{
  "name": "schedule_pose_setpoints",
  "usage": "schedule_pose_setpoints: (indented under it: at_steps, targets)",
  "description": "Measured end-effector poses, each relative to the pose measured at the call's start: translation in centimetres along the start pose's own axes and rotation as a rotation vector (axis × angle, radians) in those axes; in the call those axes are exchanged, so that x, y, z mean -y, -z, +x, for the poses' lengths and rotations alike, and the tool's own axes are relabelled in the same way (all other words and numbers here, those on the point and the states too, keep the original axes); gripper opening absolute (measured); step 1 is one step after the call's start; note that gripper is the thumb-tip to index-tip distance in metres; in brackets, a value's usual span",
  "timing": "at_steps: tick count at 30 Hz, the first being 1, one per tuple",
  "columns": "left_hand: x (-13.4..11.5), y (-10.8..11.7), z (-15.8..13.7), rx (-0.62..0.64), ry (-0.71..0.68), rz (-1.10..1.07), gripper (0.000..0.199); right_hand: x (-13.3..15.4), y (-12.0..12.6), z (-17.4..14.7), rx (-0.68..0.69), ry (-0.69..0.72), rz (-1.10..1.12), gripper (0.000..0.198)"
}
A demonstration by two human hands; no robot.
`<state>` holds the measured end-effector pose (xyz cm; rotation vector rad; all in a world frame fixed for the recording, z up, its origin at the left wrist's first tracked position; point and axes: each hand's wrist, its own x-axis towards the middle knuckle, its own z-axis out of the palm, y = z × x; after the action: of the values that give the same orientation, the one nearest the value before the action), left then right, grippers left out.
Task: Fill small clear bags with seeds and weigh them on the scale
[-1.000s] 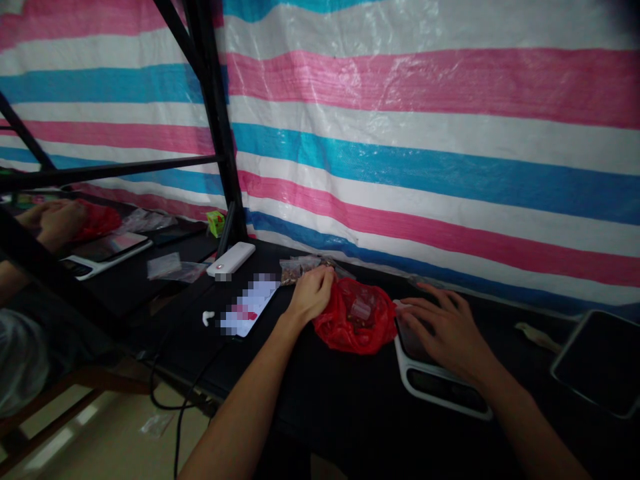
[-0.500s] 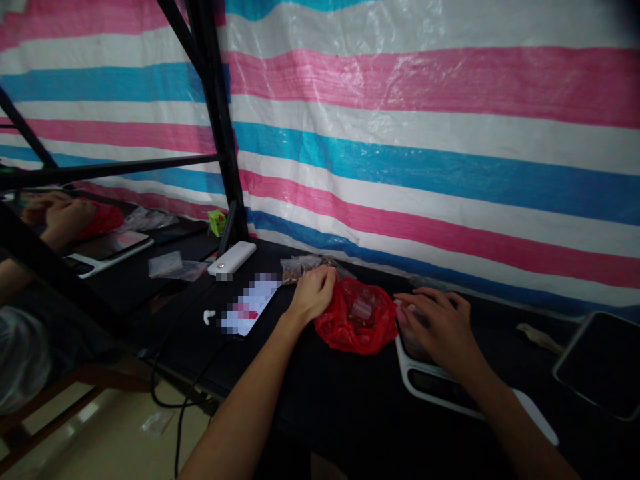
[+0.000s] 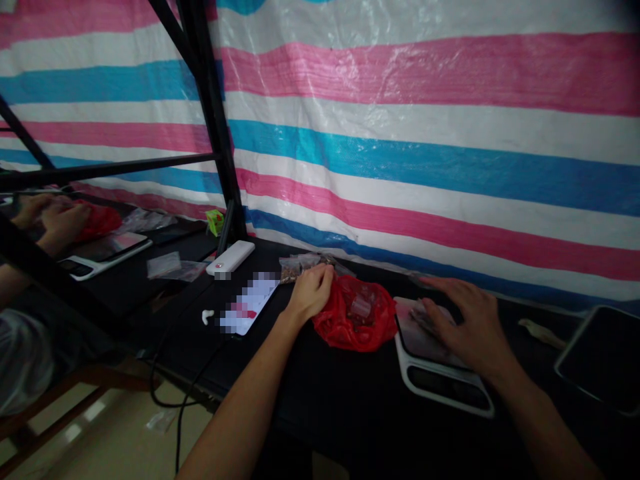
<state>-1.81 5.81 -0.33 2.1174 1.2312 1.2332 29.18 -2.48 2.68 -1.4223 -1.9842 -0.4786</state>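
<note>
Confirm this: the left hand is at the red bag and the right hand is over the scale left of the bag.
Not quite: the head view shows the scale to the right of the red bag. The left hand and right hand are as you say.

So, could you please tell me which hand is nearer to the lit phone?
Left. The left hand is just right of the phone; the right hand is beyond the red bag, over the white scale.

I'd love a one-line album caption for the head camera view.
Left hand at a red plastic bag, right hand over a white-rimmed scale, before a boldly striped sheet.
</note>
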Motion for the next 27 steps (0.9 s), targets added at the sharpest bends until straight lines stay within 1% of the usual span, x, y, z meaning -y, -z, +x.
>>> schedule_pose_setpoints:
  at_steps: [3, 5, 6, 8, 10, 14, 18, 20, 22, 25, 27]
  targets:
    - [0.1, 0.0, 0.0, -0.003, -0.002, -0.004, 0.048, -3.1, 0.3, -0.7, 0.16, -0.026, 0.078, 0.051]
    - [0.1, 0.0, 0.0, -0.003, -0.009, -0.005, 0.048, -4.4, 0.1, -1.3, 0.271, -0.062, 0.114, 0.064]
    - [0.1, 0.0, 0.0, -0.005, -0.013, -0.006, 0.048, -4.8, 0.0, -1.6, 0.318, -0.077, 0.125, 0.068]
    - [0.1, 0.0, 0.0, -0.014, -0.018, -0.011, 0.047, -5.0, -0.3, -2.1, 0.388, -0.098, 0.135, 0.069]
    - [0.0, 0.0, 0.0, -0.021, -0.016, -0.016, 0.048, -4.8, -0.5, -2.4, 0.423, -0.113, 0.147, 0.069]
    - [-0.2, 0.1, -0.1, -0.02, -0.011, -0.015, 0.049, -4.2, -1.0, -2.4, 0.42, -0.132, 0.173, 0.069]
    - [-0.2, 0.1, 0.0, -0.017, -0.009, -0.023, 0.05, -3.2, -1.2, -1.7, 0.357, -0.134, 0.309, 0.05]
    - [-0.2, 0.1, 0.0, -0.015, -0.005, -0.028, 0.05, -1.9, -1.3, -1.2, 0.313, -0.113, 0.361, 0.045]
    - [-0.1, 0.1, 0.0, -0.014, -0.003, -0.03, 0.051, -0.1, -1.6, -0.8, 0.296, -0.072, 0.357, 0.047]
    - [-0.1, 0.1, -0.1, -0.019, -0.004, -0.028, 0.051, 2.7, -2.0, -0.2, 0.322, 0.017, 0.263, 0.053]
    - [-0.2, 0.1, 0.0, -0.02, -0.001, -0.023, 0.05, 4.0, -2.3, -0.1, 0.327, 0.082, 0.194, 0.053]
